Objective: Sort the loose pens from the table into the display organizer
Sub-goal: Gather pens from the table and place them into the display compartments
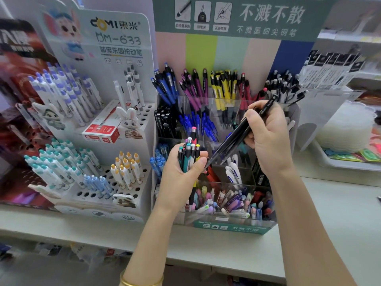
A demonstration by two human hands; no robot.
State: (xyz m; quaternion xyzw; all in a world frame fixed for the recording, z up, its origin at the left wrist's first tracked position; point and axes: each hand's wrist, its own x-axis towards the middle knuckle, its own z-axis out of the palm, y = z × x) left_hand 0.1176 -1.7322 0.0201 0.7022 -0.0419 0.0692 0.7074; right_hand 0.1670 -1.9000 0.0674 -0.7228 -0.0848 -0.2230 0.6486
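Backboard of the white pen stand point(123, 38): "DOMI 東米", "DM-633", "萌宠乐园按动笔".
Green header sign point(268, 27), top edge of the organizer point(185, 219): large "不溅不散", below it "不溅墨细尖钢笔".
Icon captions on that sign: blurred; one seems "正姿笔握".
Green strip point(235, 227), organizer's front bottom edge: "不溅不散".
Red box point(101, 135): print unreadable.

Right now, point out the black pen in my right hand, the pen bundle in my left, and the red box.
black pen point(226, 144), head view, mid-barrel
pen bundle point(188, 156), head view, teal barrel
red box point(102, 137), head view, front face
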